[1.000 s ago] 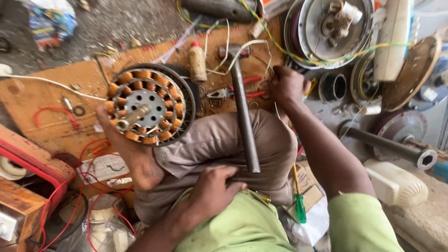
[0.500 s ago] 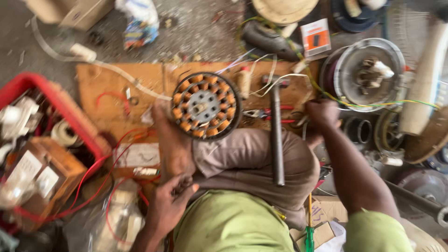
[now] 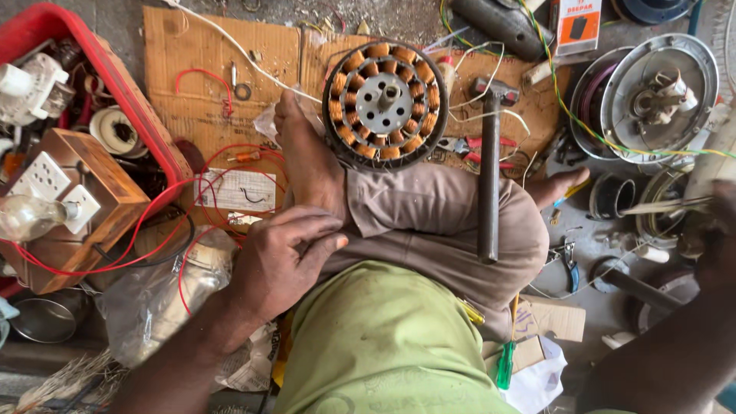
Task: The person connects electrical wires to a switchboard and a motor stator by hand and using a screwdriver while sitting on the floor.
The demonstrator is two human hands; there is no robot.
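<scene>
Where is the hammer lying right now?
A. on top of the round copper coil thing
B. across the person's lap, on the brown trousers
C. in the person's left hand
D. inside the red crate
B: the hammer lies with its handle across the brown trousers on the lap, its head toward the cardboard, with no hand gripping it; the left hand rests open on the leg.

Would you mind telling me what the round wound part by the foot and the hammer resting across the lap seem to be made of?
Stator: apparently copper wire coils, orange-brown and shiny, around a grey metal hub. Hammer: dull dark metal head and shaft, likely steel; possibly coated.
</scene>
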